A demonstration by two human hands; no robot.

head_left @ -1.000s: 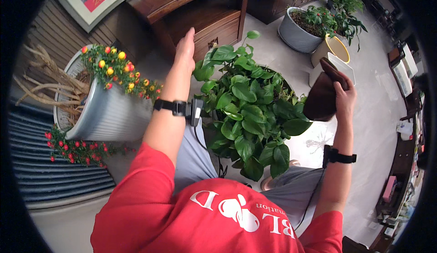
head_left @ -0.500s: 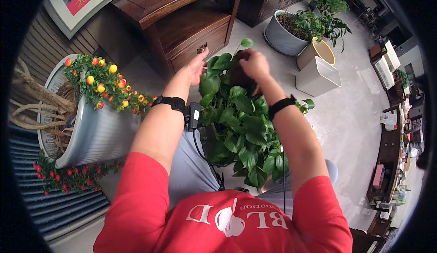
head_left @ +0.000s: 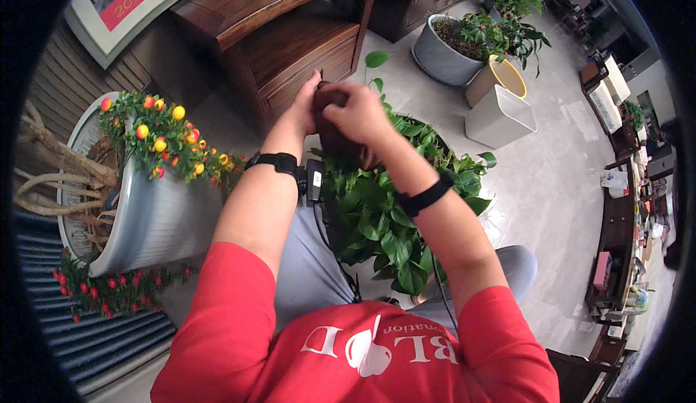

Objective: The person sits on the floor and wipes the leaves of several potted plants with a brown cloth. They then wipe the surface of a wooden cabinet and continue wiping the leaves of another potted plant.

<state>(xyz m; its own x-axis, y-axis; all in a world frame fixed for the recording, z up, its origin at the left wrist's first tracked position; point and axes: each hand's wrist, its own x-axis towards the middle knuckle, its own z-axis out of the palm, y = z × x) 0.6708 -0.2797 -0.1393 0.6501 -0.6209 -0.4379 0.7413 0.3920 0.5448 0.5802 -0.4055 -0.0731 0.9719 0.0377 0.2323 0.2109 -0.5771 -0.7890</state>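
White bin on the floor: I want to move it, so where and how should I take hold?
Probably pinch the white bin by its rim, from above, on the side away from the yellow-rimmed bin: its top is open, and that neighbour crowds its far side.

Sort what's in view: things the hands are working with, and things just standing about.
In use:
dark brown cloth-like item, in the right hand
left hand, close beside it; contact unclear
leafy green plant, below

Standing about:
ribbed planter
white bin
yellow-rimmed bin
wooden desk
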